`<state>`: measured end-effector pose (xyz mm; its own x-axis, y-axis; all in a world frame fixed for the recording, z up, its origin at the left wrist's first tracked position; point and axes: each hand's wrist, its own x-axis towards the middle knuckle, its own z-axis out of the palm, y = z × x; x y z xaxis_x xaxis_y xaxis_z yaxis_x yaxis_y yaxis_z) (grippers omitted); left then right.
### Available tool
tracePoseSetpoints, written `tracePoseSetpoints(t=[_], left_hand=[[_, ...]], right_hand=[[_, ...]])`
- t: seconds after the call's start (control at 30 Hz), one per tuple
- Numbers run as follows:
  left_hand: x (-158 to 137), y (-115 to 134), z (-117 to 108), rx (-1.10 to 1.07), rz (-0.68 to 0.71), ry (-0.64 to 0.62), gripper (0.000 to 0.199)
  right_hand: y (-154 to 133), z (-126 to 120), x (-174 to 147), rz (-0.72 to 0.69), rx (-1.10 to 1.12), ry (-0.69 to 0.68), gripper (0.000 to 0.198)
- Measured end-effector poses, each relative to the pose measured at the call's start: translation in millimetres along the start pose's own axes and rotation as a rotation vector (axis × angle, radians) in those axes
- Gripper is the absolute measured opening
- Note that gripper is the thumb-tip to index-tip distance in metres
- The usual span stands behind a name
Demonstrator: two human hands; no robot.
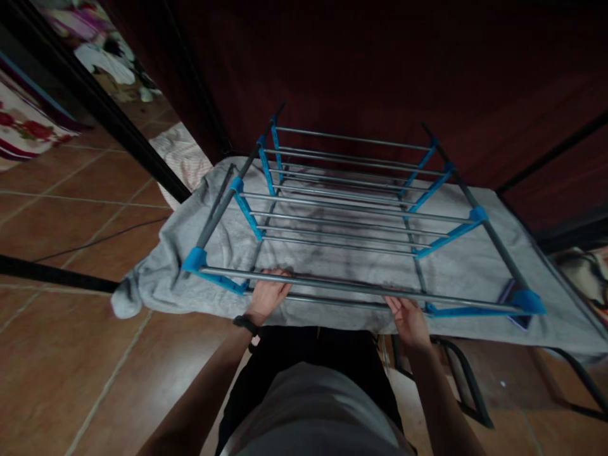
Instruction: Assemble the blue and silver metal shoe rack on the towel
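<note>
A clothes drying rack (332, 203) with grey metal rods and blue plastic brackets lies on a table spread with a light grey blanket (190, 253). My left hand (270, 295), a dark band at its wrist, grips the rack's near edge left of the middle, its fingers curled by the front rods. Farther right along the same edge, my right hand (409, 320) also has its fingers closed at the rods. Their tips are partly hidden behind the upper front bar. Both hands are close to the blanket's near border.
A dark flat item with a purple edge (519, 305) lies under the rack's right front corner. Dark red panels (356, 69) stand behind the table. Black metal legs (468, 380) are below at right. A cable (109, 237) crosses the tiled floor, and cloth is heaped at upper left.
</note>
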<state>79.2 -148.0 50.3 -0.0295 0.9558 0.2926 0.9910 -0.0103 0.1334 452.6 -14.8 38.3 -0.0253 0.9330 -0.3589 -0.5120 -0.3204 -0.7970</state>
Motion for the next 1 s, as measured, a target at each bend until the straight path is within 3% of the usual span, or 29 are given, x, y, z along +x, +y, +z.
tracePoseSetpoints(t=[0.3, 0.73, 1.0], left_hand=[[-9, 6, 9, 0.052, -0.005, 0.014, 0.027], [-3, 12, -6, 0.052, 0.069, -0.126, 0.021], [-3, 15, -14, 0.092, 0.090, -0.173, 0.032]], right_hand=[[-4, 0, 1, 0.033, 0.001, -0.056, 0.020], [-1, -12, 7, 0.027, 0.002, 0.018, 0.020], [-1, -15, 13, 0.035, -0.018, 0.054, 0.015]])
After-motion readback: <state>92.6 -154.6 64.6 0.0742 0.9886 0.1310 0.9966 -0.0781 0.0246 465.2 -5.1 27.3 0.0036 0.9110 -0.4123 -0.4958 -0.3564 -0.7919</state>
